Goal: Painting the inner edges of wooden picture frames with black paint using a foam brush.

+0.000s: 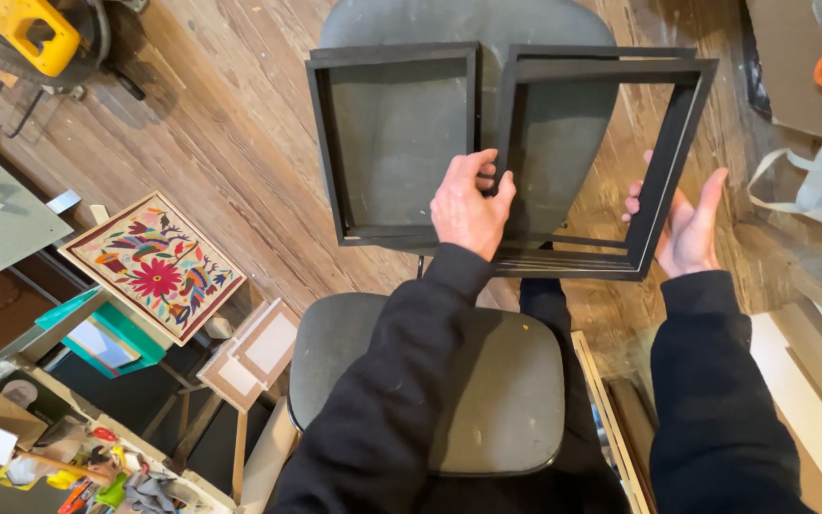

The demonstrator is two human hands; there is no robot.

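Observation:
Two stacks of black square picture frames rest on a grey chair seat (525, 29) in front of me. My left hand (469, 203) grips the left rail of the right-hand stack of black frames (682, 124), fingers curled over its edge. On the stack's right side, my right hand (685, 226) has its palm pressed against the outer rail near the lower corner, fingers spread. A single black frame (325, 133) lies to the left on the same seat, touching the stack. Both my sleeves are black.
A second grey stool seat (516, 381) is under my arms. A colourful embroidered floral panel (152, 264) leans at left above small light wooden frames (249, 354). A yellow power saw (35, 33) sits top left, cardboard and bags at right, and a cluttered bench bottom left.

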